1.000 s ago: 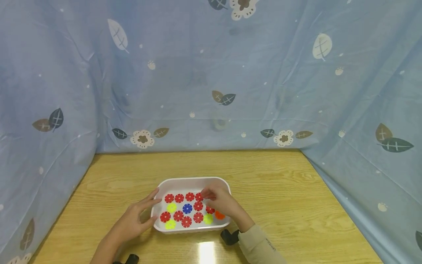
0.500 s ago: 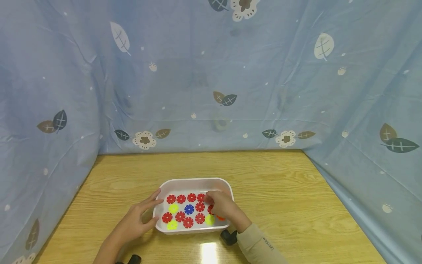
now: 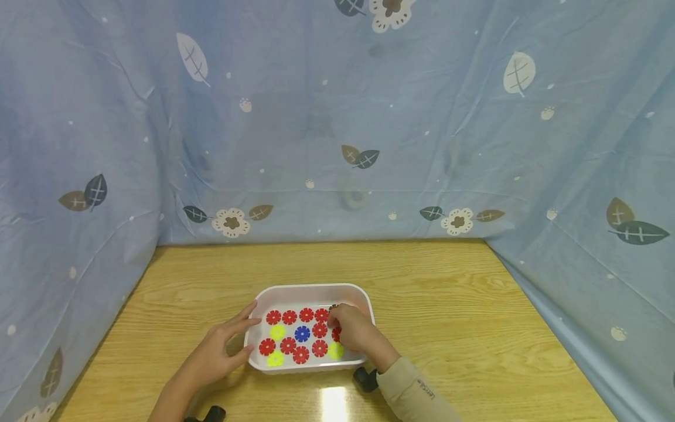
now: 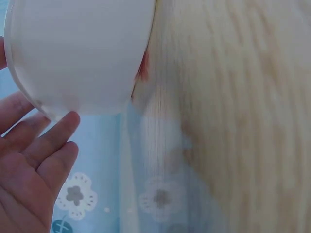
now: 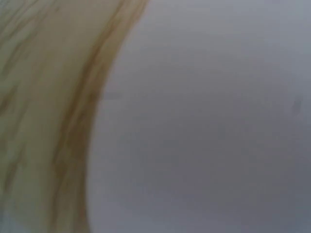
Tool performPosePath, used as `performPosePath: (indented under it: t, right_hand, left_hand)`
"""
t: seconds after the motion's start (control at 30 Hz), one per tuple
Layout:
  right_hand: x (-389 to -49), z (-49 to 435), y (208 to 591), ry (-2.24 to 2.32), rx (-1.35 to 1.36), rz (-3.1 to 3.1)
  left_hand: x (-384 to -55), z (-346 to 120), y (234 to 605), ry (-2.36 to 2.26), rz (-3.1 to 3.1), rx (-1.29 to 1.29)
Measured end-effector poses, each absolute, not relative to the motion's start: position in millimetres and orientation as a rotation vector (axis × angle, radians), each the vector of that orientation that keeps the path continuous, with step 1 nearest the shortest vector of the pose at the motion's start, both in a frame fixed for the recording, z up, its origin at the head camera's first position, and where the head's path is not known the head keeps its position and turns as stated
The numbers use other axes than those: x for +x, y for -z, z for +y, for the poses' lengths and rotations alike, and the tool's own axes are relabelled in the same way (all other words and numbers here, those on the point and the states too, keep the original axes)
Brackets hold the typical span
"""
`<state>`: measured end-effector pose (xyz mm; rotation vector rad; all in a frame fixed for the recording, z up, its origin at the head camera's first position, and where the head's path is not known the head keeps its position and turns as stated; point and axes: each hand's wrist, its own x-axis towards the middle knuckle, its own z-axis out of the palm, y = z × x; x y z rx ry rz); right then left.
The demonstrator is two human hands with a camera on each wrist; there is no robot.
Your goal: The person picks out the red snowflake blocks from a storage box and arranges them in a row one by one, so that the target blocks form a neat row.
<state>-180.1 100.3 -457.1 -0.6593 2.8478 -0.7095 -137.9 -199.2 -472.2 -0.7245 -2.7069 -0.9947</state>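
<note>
A white plastic tray (image 3: 311, 369) stands on the table with several notched snowflake building discs lying flat in it. Most are red, like this red disc (image 3: 300, 354); among them are a blue disc (image 3: 302, 334) and a yellow disc (image 3: 277, 332). My left hand (image 3: 218, 354) touches the tray's left rim with spread fingers; the left wrist view has those fingertips against its outer wall. Reaching over the right side, my right hand (image 3: 358, 331) points its fingers down among the discs. A dark red disc (image 3: 334, 306) peeks out behind it. Whether my fingertips pinch one is hidden.
The wooden table (image 3: 448, 305) extends around the tray. A blue patterned curtain (image 3: 295, 129) hangs behind it and along both sides. Black wrist-camera mounts, such as the right mount (image 3: 365, 380), sit close to the tray's near side. Only blurred tray wall fills the right wrist view.
My right hand has dropped lower into the tray, its fingers now more bent. It covers the orange disc, and a dark red disc shows behind it. The left hand stays at the rim.
</note>
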Motion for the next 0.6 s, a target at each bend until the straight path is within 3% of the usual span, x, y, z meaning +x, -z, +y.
performPosePath:
  t: [0.6]
  right_hand:
    - [-181.5,98.5,458.2,0.584,-0.668,2.887]
  left_hand:
    - [-137.6,-199.0,472.0,0.996,-2.702,-0.736]
